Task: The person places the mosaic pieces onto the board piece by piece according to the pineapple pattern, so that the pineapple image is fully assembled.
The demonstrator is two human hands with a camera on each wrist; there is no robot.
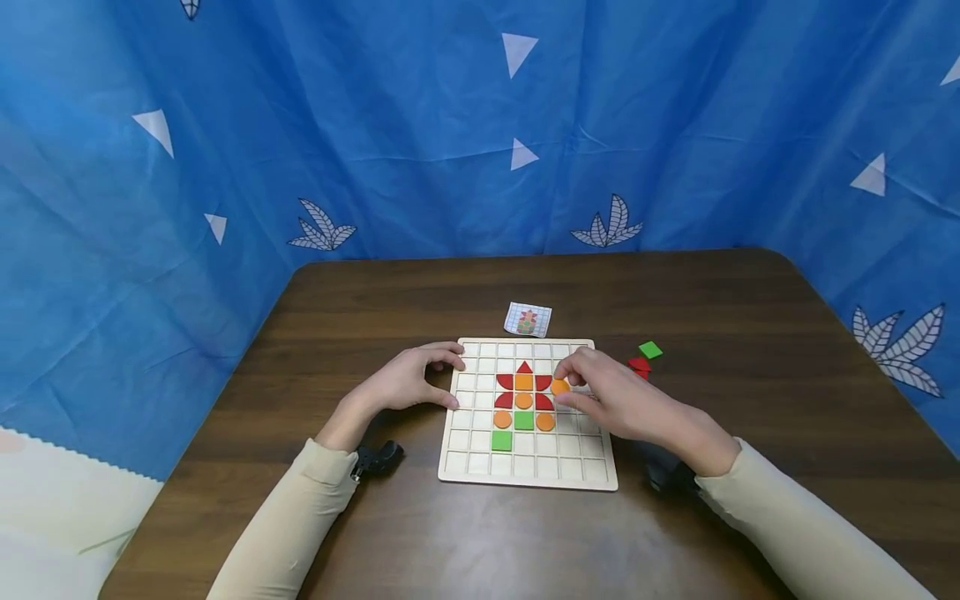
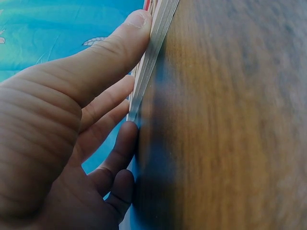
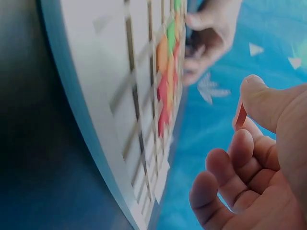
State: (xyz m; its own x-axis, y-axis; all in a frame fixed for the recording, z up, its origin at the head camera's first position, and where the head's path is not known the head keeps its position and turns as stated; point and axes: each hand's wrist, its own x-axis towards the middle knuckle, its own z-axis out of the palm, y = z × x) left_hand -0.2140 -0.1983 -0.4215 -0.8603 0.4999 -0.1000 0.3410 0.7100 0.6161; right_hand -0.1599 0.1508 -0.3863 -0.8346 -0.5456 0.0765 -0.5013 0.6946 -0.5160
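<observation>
A pale wooden grid board [image 1: 480,463] lies on the table with flat pieces set in a flower-like pattern. Red pieces [image 1: 524,367] surround an orange square [image 1: 523,382], and below them come orange discs [image 1: 502,419] and green squares [image 1: 502,440]. Between thumb and forefinger my right hand [image 1: 626,398] pinches an orange disc [image 1: 560,387], over the board's right half; the right wrist view shows this disc [image 3: 241,115] edge-on, raised off the board. My left hand [image 1: 408,379] touches the board's left edge, its thumb [image 2: 129,40] and fingertips along the side, fingers relaxed.
Behind the board lies a small pattern card [image 1: 528,319] with a printed picture. Loose red pieces [image 1: 640,365] and a green square [image 1: 650,350] lie right of the board, near my right hand. A blue curtain [image 1: 450,125] hangs behind the brown wooden table [image 1: 360,308].
</observation>
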